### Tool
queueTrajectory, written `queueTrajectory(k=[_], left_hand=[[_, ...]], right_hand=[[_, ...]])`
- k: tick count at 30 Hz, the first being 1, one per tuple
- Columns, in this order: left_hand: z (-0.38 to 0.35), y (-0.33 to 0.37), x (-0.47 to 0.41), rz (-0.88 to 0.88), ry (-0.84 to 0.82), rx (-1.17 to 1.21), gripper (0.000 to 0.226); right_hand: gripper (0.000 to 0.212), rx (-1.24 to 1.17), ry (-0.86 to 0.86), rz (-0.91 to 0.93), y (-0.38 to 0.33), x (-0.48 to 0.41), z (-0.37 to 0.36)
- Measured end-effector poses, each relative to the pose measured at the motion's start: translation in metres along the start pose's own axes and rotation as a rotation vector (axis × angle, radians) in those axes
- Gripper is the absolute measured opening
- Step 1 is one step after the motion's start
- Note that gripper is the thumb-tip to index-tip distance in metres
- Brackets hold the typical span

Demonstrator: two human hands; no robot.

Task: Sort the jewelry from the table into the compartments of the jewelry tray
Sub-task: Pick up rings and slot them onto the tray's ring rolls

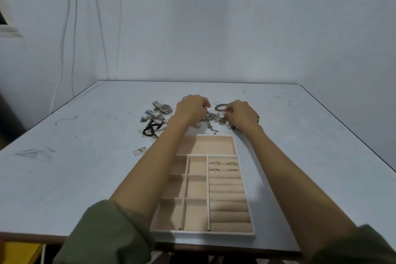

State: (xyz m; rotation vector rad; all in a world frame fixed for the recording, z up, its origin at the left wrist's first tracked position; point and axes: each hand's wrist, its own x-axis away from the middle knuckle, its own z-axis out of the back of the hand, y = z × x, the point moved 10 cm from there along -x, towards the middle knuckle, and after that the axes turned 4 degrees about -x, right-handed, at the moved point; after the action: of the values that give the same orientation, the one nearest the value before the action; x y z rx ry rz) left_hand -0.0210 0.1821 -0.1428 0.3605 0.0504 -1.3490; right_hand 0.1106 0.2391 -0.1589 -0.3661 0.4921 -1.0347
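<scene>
White wall stands behind a pale table (85,167). On it sits a pink jewelry tray (205,234) with four rings (215,163) in its roll rows. Just past the tray lies the jewelry pile (211,118). The left hand (191,109) and right hand (241,113) curl over the pile, but what they grip cannot be told.

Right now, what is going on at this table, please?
A person is sorting jewelry. The left hand and the right hand reach, fingers curled, into the tangled chains beyond the jewelry tray; whether they grip anything is unclear. Four rings already sit in the tray's ring rolls; its other visible compartments look empty. A wristwatch lies left of the pile.
</scene>
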Motion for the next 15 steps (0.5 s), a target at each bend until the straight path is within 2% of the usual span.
queueTrajectory(k=[6, 8, 15], left_hand=[[-0.034, 0.018, -0.022, -0.079, -0.078, -0.204, 0.042], [-0.042, 0.018, -0.025, -0.078, -0.084, -0.230, 0.038], [-0.039, 0.023, -0.032, -0.050, 0.062, -0.324, 0.029]], right_hand=[[0.026, 0.126, 0.001, 0.051, -0.007, -0.011, -0.011], [0.029, 0.139, 0.010, 0.081, -0.011, -0.011, -0.012], [0.027, 0.101, 0.023, 0.090, -0.012, -0.012, -0.010]])
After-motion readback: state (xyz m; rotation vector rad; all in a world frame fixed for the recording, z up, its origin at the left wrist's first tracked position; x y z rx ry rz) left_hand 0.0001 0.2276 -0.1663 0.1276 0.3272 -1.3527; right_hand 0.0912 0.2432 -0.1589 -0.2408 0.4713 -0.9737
